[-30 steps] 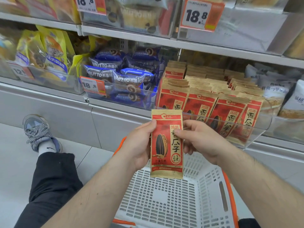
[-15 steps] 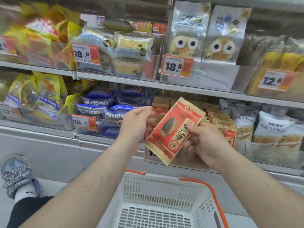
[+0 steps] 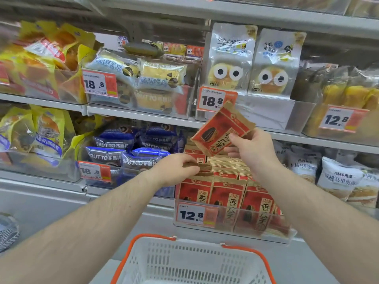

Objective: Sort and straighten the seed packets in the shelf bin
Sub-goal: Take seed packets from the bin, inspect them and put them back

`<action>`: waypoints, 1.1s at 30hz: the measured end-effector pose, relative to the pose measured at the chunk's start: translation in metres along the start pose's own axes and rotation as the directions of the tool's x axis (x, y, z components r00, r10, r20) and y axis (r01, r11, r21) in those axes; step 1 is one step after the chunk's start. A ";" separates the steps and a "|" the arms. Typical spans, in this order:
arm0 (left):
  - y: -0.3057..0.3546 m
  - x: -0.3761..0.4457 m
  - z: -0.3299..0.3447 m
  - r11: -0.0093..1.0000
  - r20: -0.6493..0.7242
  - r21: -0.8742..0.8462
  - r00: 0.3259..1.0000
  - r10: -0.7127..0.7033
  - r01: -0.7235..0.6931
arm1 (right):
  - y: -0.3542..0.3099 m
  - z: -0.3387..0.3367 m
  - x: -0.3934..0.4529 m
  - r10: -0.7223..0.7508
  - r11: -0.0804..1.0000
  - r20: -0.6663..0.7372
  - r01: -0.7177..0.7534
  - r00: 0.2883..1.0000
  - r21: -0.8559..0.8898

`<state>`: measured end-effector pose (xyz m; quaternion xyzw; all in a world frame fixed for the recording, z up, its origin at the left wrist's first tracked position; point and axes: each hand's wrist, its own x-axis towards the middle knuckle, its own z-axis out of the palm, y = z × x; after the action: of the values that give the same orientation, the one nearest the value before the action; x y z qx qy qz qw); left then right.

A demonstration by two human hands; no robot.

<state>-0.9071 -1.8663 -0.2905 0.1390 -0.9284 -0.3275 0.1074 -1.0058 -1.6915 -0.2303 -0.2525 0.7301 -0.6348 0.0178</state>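
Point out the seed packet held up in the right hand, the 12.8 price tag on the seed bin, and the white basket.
seed packet (image 3: 220, 132): head view, on its red front beside the printed seed.
12.8 price tag (image 3: 191, 215): head view, on the printed digits.
white basket (image 3: 184, 261): head view, on its slotted far wall.

Your right hand (image 3: 251, 149) pinches one red seed packet (image 3: 222, 130), tilted, above the clear shelf bin (image 3: 235, 228). Your left hand (image 3: 174, 169) grips the top edges of packets standing in it.
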 end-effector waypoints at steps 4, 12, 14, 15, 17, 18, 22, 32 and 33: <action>-0.006 0.002 0.004 0.998 -0.027 -0.062 0.999 0.026 -0.028 | 0.012 0.016 0.026 -0.034 0.983 0.091 0.050 0.995 -0.176; -0.010 0.013 0.003 0.998 0.020 -0.042 0.998 0.053 -0.052 | 0.039 0.040 0.062 0.020 0.922 0.152 0.040 0.988 -0.386; -0.010 0.016 0.000 0.998 0.054 -0.027 0.997 0.054 -0.053 | 0.042 0.045 0.068 0.031 0.890 0.179 0.054 0.983 -0.452; -0.010 0.018 -0.001 0.999 0.071 -0.008 0.996 0.054 -0.053 | 0.044 0.046 0.071 0.034 0.869 0.191 0.065 0.981 -0.490; -0.011 0.021 -0.004 0.996 0.100 0.051 0.993 0.061 -0.067 | 0.048 0.051 0.075 0.048 0.813 0.225 0.093 0.973 -0.575; -0.011 0.022 -0.004 0.993 0.109 0.080 0.991 0.073 -0.082 | 0.050 0.053 0.076 0.059 0.781 0.252 0.113 0.966 -0.615; -0.015 0.027 -0.005 0.986 0.137 0.130 0.987 0.089 -0.107 | 0.059 0.063 0.083 0.049 0.689 0.303 0.187 0.952 -0.700; -0.014 0.033 -0.012 0.985 0.144 0.121 0.984 0.109 -0.127 | 0.054 0.071 0.097 0.011 0.526 0.352 0.294 0.936 -0.798; -0.014 0.034 -0.013 0.984 0.142 0.131 0.985 0.100 -0.119 | 0.054 0.071 0.097 0.031 0.508 0.361 0.297 0.932 -0.809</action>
<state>-0.9328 -1.8950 -0.2856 0.0724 -0.9602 -0.2645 0.0525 -1.0842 -1.7910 -0.2658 -0.3870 0.9103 -0.1424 -0.0360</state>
